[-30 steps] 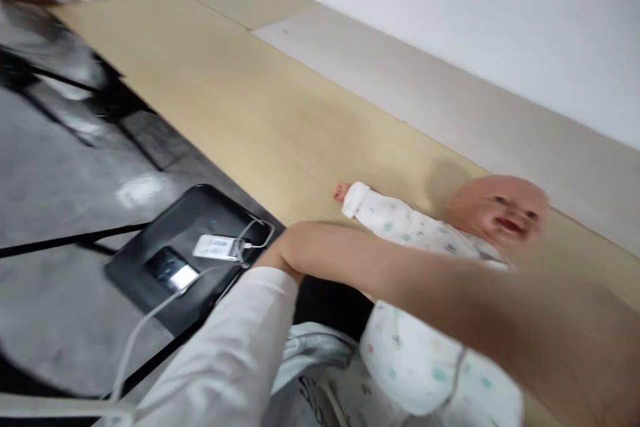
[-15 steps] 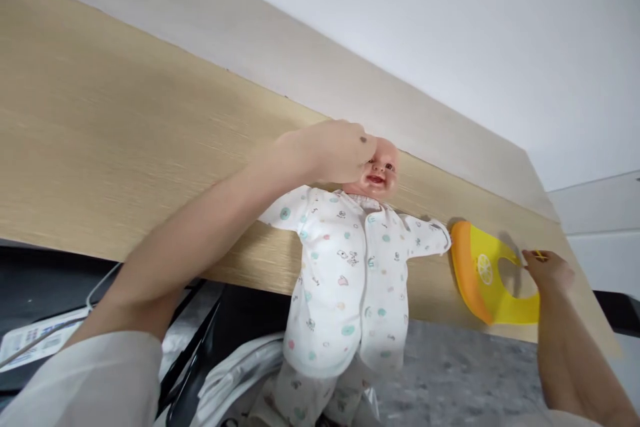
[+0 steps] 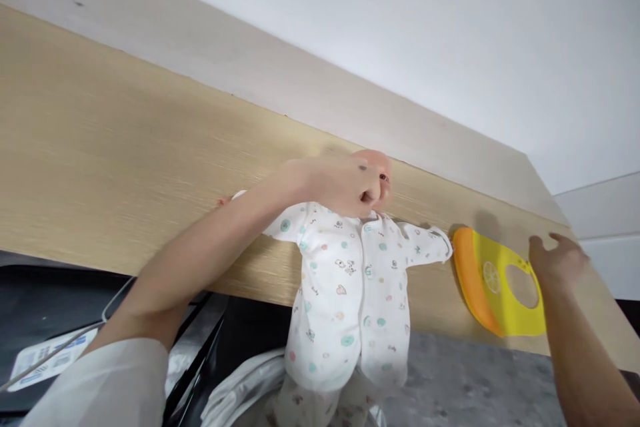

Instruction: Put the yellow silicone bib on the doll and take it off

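Observation:
A baby doll point(image 3: 350, 293) in a white printed outfit lies on its back, its upper body on the wooden table. My left hand point(image 3: 345, 187) is over the doll's face and chin, its fingers curled and partly blurred. The hand covers much of the face, and what is inside its fingers is hidden. Right of the doll's sleeve lies a yellow bib point(image 3: 505, 290) with an orange pocket and a white citrus print, flat on the table. My right hand point(image 3: 557, 257) hovers by the bib's neck opening, thumb and fingers apart, holding nothing.
The wooden table point(image 3: 125, 167) runs along a white wall point(image 3: 400, 20). In front of it at the lower left are a black surface with a white label point(image 3: 50, 360), a cable, and a bundle of white plastic point(image 3: 240, 387). Grey floor point(image 3: 450, 380) shows below.
My right hand has let go of the bib's edge and opened; the bib now lies flat. My left hand has slid down from the doll's forehead towards its mouth and chin.

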A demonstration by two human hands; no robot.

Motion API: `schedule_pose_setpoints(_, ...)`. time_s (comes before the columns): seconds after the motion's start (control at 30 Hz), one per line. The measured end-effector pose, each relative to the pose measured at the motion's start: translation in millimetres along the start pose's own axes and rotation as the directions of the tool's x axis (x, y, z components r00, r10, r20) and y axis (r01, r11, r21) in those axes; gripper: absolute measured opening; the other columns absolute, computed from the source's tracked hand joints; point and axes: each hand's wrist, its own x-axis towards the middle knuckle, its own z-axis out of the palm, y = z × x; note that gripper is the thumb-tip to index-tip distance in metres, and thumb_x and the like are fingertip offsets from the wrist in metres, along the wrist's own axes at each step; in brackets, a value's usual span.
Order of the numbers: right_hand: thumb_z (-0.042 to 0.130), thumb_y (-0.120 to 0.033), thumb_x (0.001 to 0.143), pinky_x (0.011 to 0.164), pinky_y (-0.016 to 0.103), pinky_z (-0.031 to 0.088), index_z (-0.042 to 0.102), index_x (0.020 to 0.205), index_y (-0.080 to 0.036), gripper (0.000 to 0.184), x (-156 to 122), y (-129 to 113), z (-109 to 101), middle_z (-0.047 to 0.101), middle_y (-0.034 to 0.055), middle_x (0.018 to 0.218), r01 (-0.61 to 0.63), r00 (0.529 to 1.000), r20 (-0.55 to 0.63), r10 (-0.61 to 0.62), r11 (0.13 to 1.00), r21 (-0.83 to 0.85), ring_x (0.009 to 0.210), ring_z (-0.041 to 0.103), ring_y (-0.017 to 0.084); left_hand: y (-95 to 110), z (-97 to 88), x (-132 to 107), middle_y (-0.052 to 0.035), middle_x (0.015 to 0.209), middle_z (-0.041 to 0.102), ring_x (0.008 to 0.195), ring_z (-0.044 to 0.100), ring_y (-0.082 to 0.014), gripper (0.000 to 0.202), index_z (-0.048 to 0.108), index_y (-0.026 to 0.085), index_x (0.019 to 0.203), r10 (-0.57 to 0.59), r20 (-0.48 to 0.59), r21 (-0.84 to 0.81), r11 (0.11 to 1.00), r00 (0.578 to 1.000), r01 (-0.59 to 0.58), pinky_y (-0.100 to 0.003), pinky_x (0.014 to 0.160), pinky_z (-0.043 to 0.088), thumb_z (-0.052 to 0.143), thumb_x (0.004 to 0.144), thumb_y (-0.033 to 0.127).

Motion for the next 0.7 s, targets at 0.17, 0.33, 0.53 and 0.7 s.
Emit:
schedule_pose_setpoints(0.17,0.056,-0.039,0.088,0.088,0.031,0.046,0.072,0.100,-0.013,0.033,-68.6,-94.6,-26.1,0.071,0.0146,0.104,0.454,0.871,-0.046,-0.490,0.763,0.461,0.097,0.066,0.024,-4.2,-14.7,-1.9,0.0011,0.058,0.055,0.054,0.040,-0.0086,0.018,0.059,0.015,0.054,-0.007,0.358,0.118,0.992,0.934,-0.038,-0.027,0.055,0.029,0.059,0.073,0.013)
schedule_pose_setpoints(0.33,0.053,-0.039,0.096,0.064,0.022,0.045,0.070,0.090,-0.017,0.029,-148.9,-184.3,-67.6,0.069,0.0045,0.078,0.690,0.228,-0.014,-0.974,0.151,0.708,0.068,0.062,0.012,-8.0,-19.5,-0.4,0.0000,0.080,0.070,0.068,0.060,-0.0116,0.019,0.073,0.017,0.091,-0.009,0.563,-0.109,0.990,0.826,0.086,-0.022,0.059,0.039,0.073,0.075,0.026)
schedule_pose_setpoints(0.53,0.054,-0.060,0.093,0.055,0.021,0.031,0.064,0.118,-0.017,0.052,-179.7,-227.4,-82.8,0.064,0.0007,0.069,0.645,-0.170,0.178,-0.969,0.028,0.763,0.058,0.052,0.010,-1.3,-0.6,0.2,-0.0027,0.081,0.069,0.087,0.061,-0.0203,0.028,0.071,0.016,0.102,-0.037,0.479,0.069,0.998,0.877,0.005,-0.027,0.068,0.039,0.075,0.075,0.026)
schedule_pose_setpoints(0.7,0.055,-0.064,0.090,0.056,0.021,0.029,0.060,0.118,-0.015,0.057,-174.5,-228.0,-71.1,0.056,-0.0017,0.066,0.539,-0.178,0.254,-0.951,0.122,0.833,0.056,0.045,0.008,-1.5,14.2,1.9,-0.0014,0.081,0.067,0.083,0.059,-0.0195,0.022,0.067,0.018,0.094,0.004,0.437,0.046,0.999,0.900,-0.027,-0.027,0.067,0.036,0.076,0.074,0.025)
